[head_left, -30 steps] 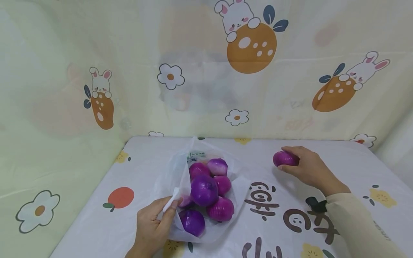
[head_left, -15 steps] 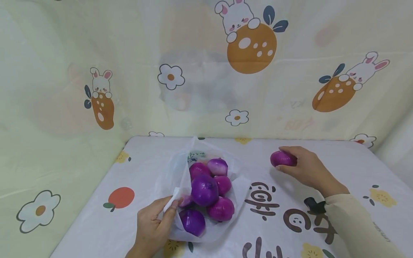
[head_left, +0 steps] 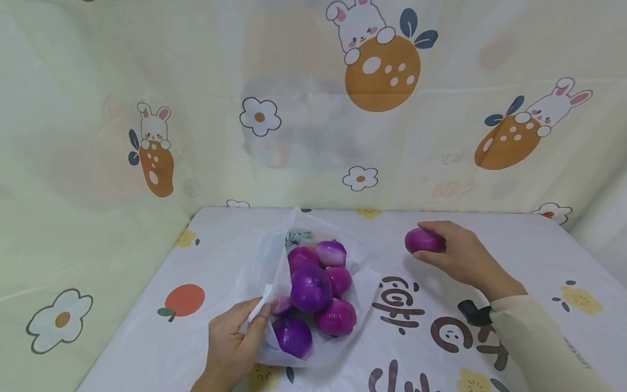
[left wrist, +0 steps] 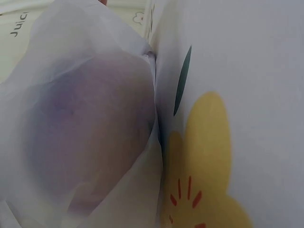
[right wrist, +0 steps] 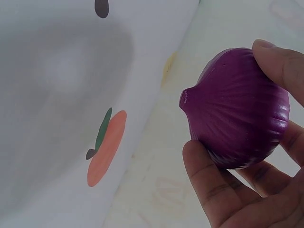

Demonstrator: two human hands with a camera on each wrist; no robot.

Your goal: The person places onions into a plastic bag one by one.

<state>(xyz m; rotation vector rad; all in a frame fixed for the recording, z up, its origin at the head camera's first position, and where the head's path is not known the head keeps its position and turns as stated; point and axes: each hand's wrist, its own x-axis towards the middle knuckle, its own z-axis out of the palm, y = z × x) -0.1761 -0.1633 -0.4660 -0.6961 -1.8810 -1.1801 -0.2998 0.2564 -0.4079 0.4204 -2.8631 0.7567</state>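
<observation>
A purple onion (right wrist: 240, 109) with a ribbed, glossy skin is gripped by my right hand (head_left: 458, 253), between thumb and fingers, over the right half of the table. To its left lies a thin white plastic bag (head_left: 360, 294), its mouth spread wide. Several purple onions (head_left: 311, 288) are heaped inside the bag. My left hand (head_left: 232, 340) pinches the bag's near-left edge between thumb and fingers. In the left wrist view the bag's film (left wrist: 90, 123) fills the left side, and a blurred round purple shape shows through it.
A white cloth (head_left: 220, 245) printed with fruit, flowers and lettering covers the table. Behind it and along the left hang pale curtains (head_left: 303, 136) with rabbit prints. A black strap (head_left: 474, 313) sits at the right sleeve's cuff.
My right hand has moved slowly left with the onion, a little closer to the bag. The left hand and the bag have stayed in place.
</observation>
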